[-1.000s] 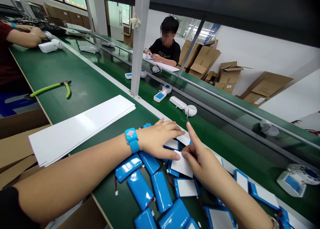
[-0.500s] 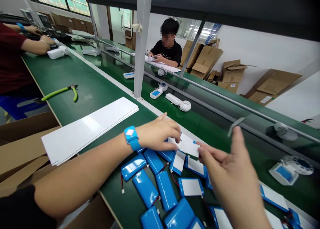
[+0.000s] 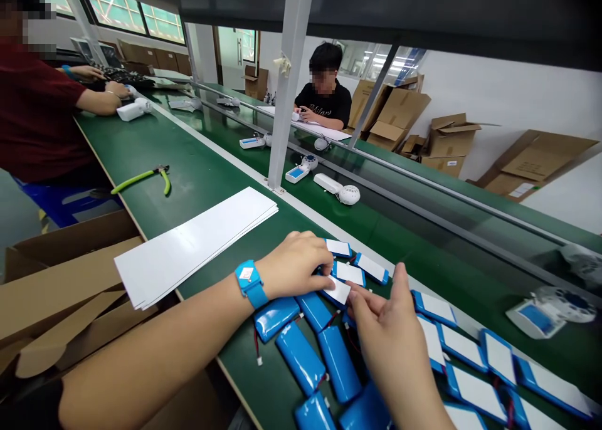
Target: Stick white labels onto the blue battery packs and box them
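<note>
Several flat blue battery packs lie on the green bench in front of me, some bare, such as the battery pack (image 3: pixel 300 356), others topped with white pads. My left hand (image 3: pixel 298 261), with a blue band at the wrist, is closed with thumb and fingers on one end of a white adhesive pad (image 3: pixel 337 291). The thumb and a finger of my right hand (image 3: pixel 392 330) pinch its other end, while the index finger points up. That pad is over a blue battery pack, partly covered by my hands; whether it touches fully I cannot tell.
A stack of white sheets (image 3: pixel 197 248) and green-handled cutters (image 3: pixel 141 180) are on the bench to the left. White handheld fans (image 3: pixel 336 188) lie along the belt past the pale rail. An upright post (image 3: pixel 289 91) rises ahead. Co-workers sit left and opposite; open cartons stand lower left.
Both hands have moved left and lower over the batteries with the white pad. The thin strip at my right index fingertip is no longer plainly visible. My view has turned left.
</note>
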The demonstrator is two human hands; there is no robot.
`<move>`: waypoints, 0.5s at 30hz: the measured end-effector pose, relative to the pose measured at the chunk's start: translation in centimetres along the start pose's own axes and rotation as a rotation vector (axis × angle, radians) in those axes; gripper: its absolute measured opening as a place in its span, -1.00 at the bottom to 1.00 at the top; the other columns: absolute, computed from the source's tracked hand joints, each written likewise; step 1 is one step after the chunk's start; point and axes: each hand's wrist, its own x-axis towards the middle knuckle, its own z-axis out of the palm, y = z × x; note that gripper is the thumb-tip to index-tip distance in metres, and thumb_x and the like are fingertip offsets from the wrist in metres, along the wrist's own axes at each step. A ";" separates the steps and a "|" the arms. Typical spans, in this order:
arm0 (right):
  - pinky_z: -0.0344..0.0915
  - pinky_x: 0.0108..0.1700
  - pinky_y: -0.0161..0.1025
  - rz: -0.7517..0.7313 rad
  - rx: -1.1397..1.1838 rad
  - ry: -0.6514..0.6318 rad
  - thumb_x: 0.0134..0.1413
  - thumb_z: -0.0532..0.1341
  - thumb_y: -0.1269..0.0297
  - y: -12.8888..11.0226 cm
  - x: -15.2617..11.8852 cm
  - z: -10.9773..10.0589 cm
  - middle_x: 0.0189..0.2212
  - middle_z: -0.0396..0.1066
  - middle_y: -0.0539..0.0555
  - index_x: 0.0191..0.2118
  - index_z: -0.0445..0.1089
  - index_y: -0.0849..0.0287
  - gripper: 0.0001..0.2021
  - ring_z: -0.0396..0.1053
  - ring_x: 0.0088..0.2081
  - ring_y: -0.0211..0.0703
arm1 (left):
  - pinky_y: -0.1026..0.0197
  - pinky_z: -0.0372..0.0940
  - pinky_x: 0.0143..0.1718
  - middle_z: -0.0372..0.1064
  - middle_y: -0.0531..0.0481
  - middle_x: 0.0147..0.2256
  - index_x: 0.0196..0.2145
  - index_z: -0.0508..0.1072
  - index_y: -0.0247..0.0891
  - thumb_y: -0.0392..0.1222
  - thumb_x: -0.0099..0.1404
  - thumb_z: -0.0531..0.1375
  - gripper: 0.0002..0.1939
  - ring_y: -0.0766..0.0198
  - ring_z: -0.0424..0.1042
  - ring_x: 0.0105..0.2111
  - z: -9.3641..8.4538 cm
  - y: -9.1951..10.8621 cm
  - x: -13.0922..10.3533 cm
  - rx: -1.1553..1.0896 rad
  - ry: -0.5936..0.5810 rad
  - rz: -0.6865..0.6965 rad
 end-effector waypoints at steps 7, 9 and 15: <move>0.38 -0.04 0.22 -0.696 -1.064 0.270 0.28 0.12 0.42 0.2 -0.1 0.0 -0.12 0.45 0.44 0.44 -0.12 0.31 -0.32 0.32 0.10 0.51 | 0.09 0.18 -0.12 0.37 0.04 -0.20 -0.31 0.45 -0.18 -0.02 0.18 0.42 -0.72 0.10 0.34 -0.13 0.3 -0.2 -0.3 -0.004 0.007 -0.031; 0.35 -0.03 0.23 -0.802 -0.993 0.337 0.25 0.13 0.39 -0.3 0.8 -1.1 0.06 0.28 0.51 0.38 0.11 0.26 -0.41 0.22 0.15 0.55 | 0.07 0.19 -0.08 0.39 0.04 -0.19 -0.27 0.46 -0.17 0.02 0.17 0.42 -0.69 0.09 0.35 -0.11 -0.2 -0.8 -0.2 -0.024 0.064 -0.057; 0.31 -0.12 -0.01 -0.558 -0.394 -0.106 0.25 0.08 0.07 -5.4 6.8 -1.9 -0.19 0.41 0.19 -0.22 0.53 0.16 -0.66 0.37 -0.15 0.10 | -0.02 0.24 0.02 0.36 -0.13 -0.08 -0.11 0.36 -0.24 -0.14 0.48 0.00 -0.80 0.07 0.34 -0.01 -2.5 -3.3 -0.1 -0.141 0.427 -0.369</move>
